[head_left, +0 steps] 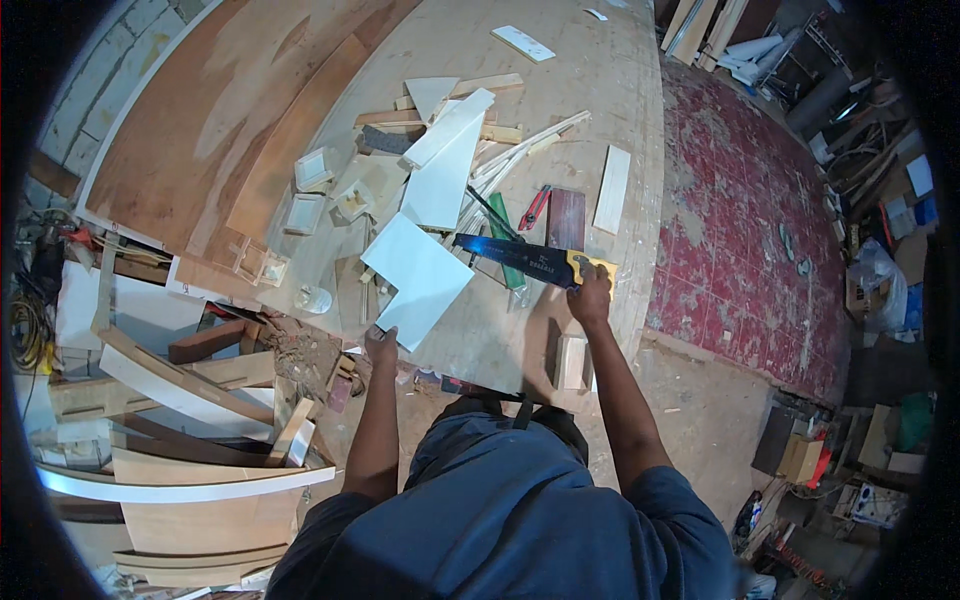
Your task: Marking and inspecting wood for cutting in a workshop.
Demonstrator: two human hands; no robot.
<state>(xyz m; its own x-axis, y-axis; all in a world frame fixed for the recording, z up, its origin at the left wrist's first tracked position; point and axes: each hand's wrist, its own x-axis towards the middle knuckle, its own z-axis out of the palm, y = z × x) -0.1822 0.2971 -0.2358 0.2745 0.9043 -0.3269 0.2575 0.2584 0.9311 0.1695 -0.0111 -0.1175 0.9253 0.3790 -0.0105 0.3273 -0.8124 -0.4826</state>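
Currently L grip (381,345) pinches notched white bd (425,280) at near-left edge; R grip (592,291) wraps handle of saw (520,257), rt of bd, blade tip nr bd's far-rt edge. Table (590,95) edge just nearside of bd; bare rm to bd's rt, nearside of blade.

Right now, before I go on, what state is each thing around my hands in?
Right hand: closed, gripping the handsaw
Handsaw: held, blade pointing left, tip near the notched white board; contact unclear
Left hand: closed on the board's near-left corner
Notched white board: held by that corner
Red hand tool: lying on the table, not held
Green strip: lying partly beneath the saw blade
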